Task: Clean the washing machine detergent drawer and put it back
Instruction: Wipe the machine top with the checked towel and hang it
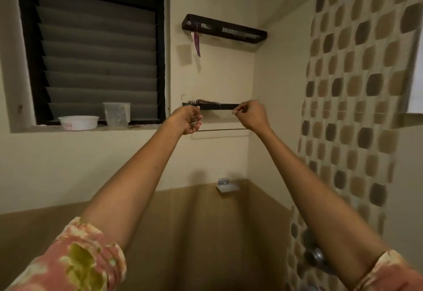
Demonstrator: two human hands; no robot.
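Detergent drawer: can't tell where, not recognisable anywhere in this view. Just two bare arms in pink-and-yellow tie-dye sleeves (75, 261), stretched up toward the lower black shelf (215, 106) on the cream wall. Got the left hand (188, 120) at the shelf's left end, fingers curled in toward the palm; can't tell whether gripping anything. Same story for the right hand (250, 115) at the shelf's right end, fingertips bunched in a pinch right by the front edge; too blurry to say if touching or holding something. Something dark and bristly (203, 101) lying on that shelf. Thin rail (220, 129) just below. Higher up, a black mesh shelf (224, 30) with a purple thing (196, 45) dangling from its left end. Off to the left, a louvred window (98, 61), plus a white tub (79, 122) and a clear measuring cup (116, 114) side by side on the sill (142, 127). Metal soap dish (225, 186) low on the wall, patterned tiles (352, 84) on the right.
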